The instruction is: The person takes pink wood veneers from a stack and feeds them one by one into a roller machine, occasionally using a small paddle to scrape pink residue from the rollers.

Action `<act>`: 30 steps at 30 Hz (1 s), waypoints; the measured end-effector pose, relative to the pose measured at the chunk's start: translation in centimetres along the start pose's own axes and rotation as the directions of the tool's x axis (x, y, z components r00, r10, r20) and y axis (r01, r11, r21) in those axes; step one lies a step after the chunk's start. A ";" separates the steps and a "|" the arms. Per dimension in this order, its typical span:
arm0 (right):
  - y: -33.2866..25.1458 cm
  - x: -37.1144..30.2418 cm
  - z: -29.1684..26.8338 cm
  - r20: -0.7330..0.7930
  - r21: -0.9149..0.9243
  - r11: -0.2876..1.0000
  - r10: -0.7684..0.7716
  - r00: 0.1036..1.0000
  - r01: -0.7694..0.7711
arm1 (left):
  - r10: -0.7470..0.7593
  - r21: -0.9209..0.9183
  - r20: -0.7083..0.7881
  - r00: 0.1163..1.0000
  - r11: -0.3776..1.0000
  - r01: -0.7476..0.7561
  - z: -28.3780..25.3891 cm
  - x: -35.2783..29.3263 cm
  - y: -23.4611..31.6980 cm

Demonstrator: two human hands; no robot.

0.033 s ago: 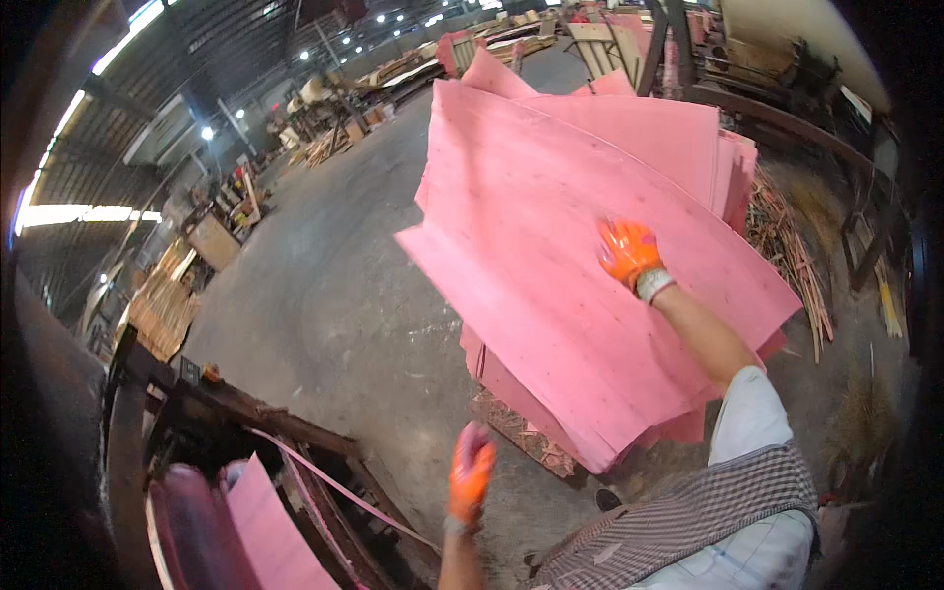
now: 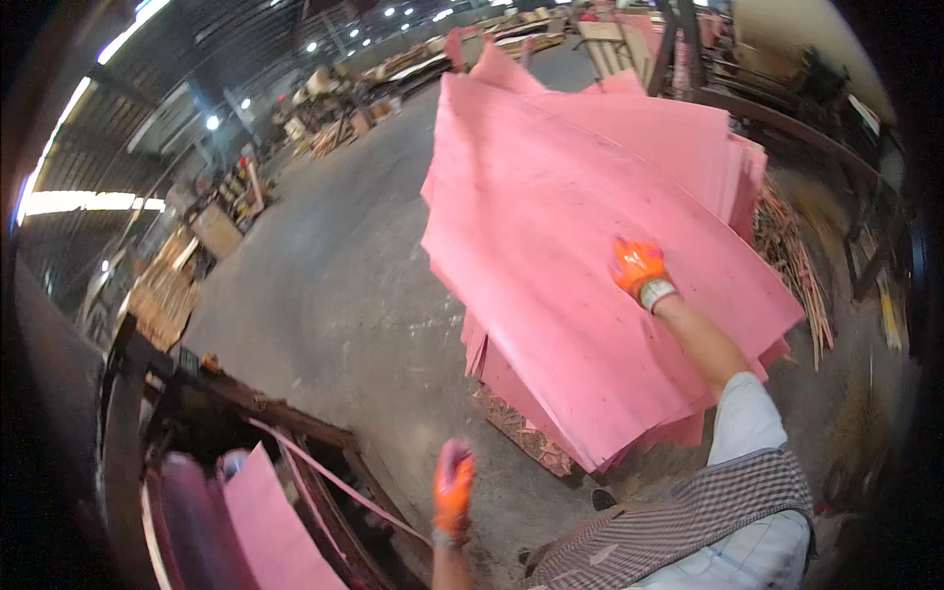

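A large pink sheet (image 2: 551,226), dotted with small dark specks, lies askew on top of a stack of similar pink sheets (image 2: 728,177). My right hand (image 2: 639,270), in an orange glove with pink stains, rests on the sheet right of its middle. Its fingers are slightly bent and apart, pressing on the surface rather than wrapping an edge. My left hand (image 2: 453,492), gloved the same way, hangs in the air left of the stack's near corner, touching nothing. Motion blurs its fingers, and I see nothing held in it.
At the lower left stands a dark machine frame (image 2: 265,408) with a pink-stained roller (image 2: 187,511) and another pink sheet (image 2: 270,526). Pink scrap strips (image 2: 801,275) lie on the floor right of the stack. Stacked wood sheets (image 2: 162,300) stand farther left.
The top sheet's left corner has shifted right over the stack. My right hand has moved slightly right and nearer to me on it. My left hand has moved a little left and down.
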State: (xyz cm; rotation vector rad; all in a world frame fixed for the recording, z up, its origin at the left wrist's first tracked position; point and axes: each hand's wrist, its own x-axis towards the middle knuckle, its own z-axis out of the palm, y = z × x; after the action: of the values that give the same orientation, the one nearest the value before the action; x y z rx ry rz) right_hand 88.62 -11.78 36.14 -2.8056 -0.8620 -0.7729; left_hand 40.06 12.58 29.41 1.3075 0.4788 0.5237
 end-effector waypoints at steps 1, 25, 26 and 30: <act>0.9 -1.2 4.2 0.251 -0.065 0.992 0.118 0.961 -0.105 | 0.026 0.011 -0.149 0.988 1.000 -0.024 -4.9 -1.6 -2.6; -48.7 -41.0 10.1 0.691 0.720 0.684 -0.721 -0.038 0.116 | -0.158 -0.049 -0.950 -0.271 0.928 -0.371 -42.7 -37.2 -13.5; -49.6 -41.6 10.5 0.721 0.687 0.708 -0.692 -0.036 0.166 | -0.095 -0.020 -0.972 -0.216 0.945 -0.325 -44.1 -37.8 -13.1; -51.1 -45.0 15.5 0.846 0.518 0.812 -0.532 -0.024 0.269 | -0.223 -0.136 -0.962 -0.155 0.891 -0.434 -47.4 -38.2 -13.6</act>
State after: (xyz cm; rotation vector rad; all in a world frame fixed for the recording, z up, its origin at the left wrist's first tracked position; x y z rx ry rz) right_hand 35.36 12.25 -2.14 -2.4596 -1.7973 1.5140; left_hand -17.53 23.44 8.14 0.1097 1.4857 1.7906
